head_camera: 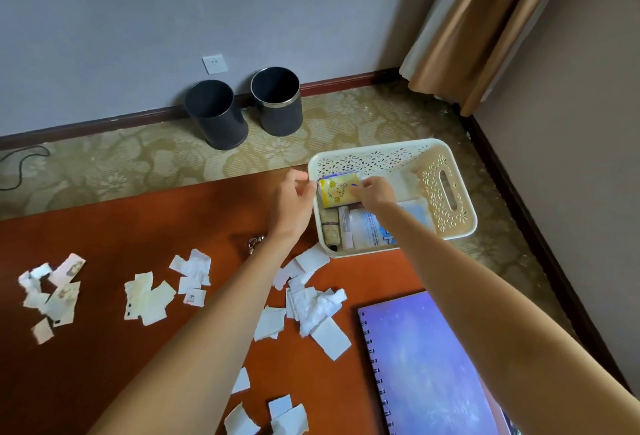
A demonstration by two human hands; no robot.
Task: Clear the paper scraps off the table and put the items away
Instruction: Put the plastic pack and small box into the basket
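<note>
Hands are both at the cream basket [464,213], which stands at the far right corner of the table [138,227]. The right hand [375,194] has its fingers curled on the right end of a yellow pack [334,194] lying in the far left part of the basket. The left hand [296,199] is just beside the basket's left rim with curled fingers — whether it grips anything, I cannot tell.

The step seems to be settling this pack among the other items. To do it well, I would lay it flat against the far wall while the left hand steadies the basket, so it does not slide off the corner.

The paper scraps [152,299] lie spread over the near and left table, and a purple notebook [426,365] lies at the near right.

The pack shows a cartoon animal face but no words I can read — the white packet [370,230] nearer in the basket has blue print, too small to read.
</note>
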